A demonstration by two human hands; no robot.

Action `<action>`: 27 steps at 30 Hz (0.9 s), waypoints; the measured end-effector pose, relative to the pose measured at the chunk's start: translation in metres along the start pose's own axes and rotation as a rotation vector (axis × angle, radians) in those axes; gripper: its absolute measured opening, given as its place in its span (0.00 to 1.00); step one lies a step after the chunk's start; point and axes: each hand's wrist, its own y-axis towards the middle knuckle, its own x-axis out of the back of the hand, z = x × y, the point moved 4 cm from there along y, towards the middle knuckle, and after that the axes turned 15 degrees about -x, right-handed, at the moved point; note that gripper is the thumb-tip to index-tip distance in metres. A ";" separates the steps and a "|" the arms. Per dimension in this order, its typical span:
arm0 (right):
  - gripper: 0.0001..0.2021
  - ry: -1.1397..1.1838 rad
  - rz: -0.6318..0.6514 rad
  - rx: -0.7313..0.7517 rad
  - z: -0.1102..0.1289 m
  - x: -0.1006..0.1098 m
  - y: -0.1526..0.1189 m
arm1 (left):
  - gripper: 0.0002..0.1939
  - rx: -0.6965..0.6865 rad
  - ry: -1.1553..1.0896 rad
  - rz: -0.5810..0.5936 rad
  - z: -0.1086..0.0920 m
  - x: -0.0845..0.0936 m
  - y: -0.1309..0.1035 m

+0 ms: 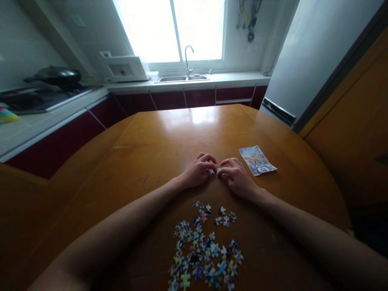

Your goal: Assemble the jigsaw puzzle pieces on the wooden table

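Several light blue and white puzzle pieces lie on the wooden table between my two hands. My left hand rests with bent fingers, its fingertips touching the left end of these pieces. From the right, my right hand has its thumb and index finger on the pieces' other end. Fingers partly cover the pieces, so how they join is hard to tell. Nearer to me spreads a heap of loose, multicoloured puzzle pieces, with a few small clusters above it. A printed picture sheet lies beyond my right hand.
The large wooden table has a rounded edge. Behind it are a counter with a sink, a faucet and a white microwave. A black pan sits on the stove at left; a grey fridge stands at right.
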 end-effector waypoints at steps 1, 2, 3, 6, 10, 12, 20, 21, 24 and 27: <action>0.17 -0.002 0.002 -0.001 0.000 0.000 0.000 | 0.20 0.000 0.000 -0.001 0.000 0.000 0.000; 0.17 -0.003 0.004 -0.001 0.000 0.000 0.000 | 0.21 -0.001 0.000 -0.004 0.001 0.000 0.000; 0.17 -0.004 0.003 -0.001 0.000 0.000 0.000 | 0.21 -0.002 -0.003 -0.006 0.001 0.000 0.000; 0.17 -0.002 -0.001 0.003 0.001 0.001 0.000 | 0.21 -0.005 -0.008 -0.014 0.001 0.000 0.000; 0.18 -0.002 -0.001 0.004 0.002 0.002 -0.001 | 0.21 -0.002 -0.007 -0.010 0.001 0.000 0.000; 0.18 -0.005 -0.001 0.003 0.002 0.002 -0.001 | 0.21 0.001 -0.006 -0.007 0.000 0.000 0.000; 0.20 -0.005 0.001 -0.002 0.003 0.002 -0.001 | 0.21 0.005 -0.009 -0.005 0.000 0.001 0.000; 0.20 -0.006 0.004 -0.003 0.003 0.002 -0.001 | 0.21 0.003 -0.007 -0.006 0.000 0.001 0.000; 0.19 -0.008 0.006 -0.002 0.002 0.002 -0.001 | 0.22 -0.002 -0.003 -0.006 0.000 0.000 0.000; 0.19 -0.008 0.001 0.006 0.001 0.002 -0.001 | 0.22 -0.001 0.001 -0.006 0.000 0.000 0.000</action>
